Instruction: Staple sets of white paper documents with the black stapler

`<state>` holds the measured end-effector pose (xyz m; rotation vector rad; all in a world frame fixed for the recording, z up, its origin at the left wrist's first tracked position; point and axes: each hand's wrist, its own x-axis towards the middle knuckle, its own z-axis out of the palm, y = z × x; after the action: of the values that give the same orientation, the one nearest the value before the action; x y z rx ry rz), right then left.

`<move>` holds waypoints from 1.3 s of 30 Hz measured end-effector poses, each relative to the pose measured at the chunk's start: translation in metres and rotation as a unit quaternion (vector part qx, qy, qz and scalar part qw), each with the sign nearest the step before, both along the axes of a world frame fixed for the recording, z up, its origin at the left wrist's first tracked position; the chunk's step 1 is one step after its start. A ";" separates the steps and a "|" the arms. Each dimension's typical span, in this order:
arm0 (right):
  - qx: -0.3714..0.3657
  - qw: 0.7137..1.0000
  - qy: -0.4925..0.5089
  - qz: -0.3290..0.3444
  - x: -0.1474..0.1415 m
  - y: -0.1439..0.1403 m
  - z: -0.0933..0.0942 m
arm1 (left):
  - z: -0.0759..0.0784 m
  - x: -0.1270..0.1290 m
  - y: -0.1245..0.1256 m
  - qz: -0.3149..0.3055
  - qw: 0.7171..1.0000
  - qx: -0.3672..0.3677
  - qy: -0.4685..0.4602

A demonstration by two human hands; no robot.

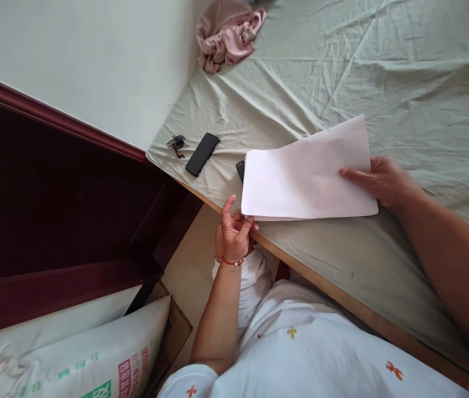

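White paper sheets (301, 182), layered along the left and lower edges, are held just above the cloth-covered surface. My left hand (235, 232) pinches their lower left corner between thumb and fingers, with the index finger raised. My right hand (387, 179) grips the right edge, its thumb lying on top and its other fingers hidden underneath. A dark object (240, 170) pokes out from behind the left edge of the paper; most of it is covered, so I cannot tell what it is.
A black phone (202, 154) and a small bunch of keys (177, 143) lie on the wrinkled pale green cloth (425, 99). Farther back is a crumpled pink fabric item (230, 36). A wooden edge (321, 282) borders the surface. A printed white sack (105, 354) stands at lower left.
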<state>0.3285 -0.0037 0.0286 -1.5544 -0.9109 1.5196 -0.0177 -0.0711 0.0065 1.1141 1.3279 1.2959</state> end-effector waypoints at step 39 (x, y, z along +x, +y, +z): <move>0.115 0.990 0.052 0.062 0.017 -0.002 -0.016 | -0.003 -0.008 0.026 0.080 0.995 0.046 -0.036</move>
<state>0.3451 -0.0062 0.0123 -1.2632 -1.0982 1.5064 -0.0255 -0.0450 0.0040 1.0298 1.3365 1.5147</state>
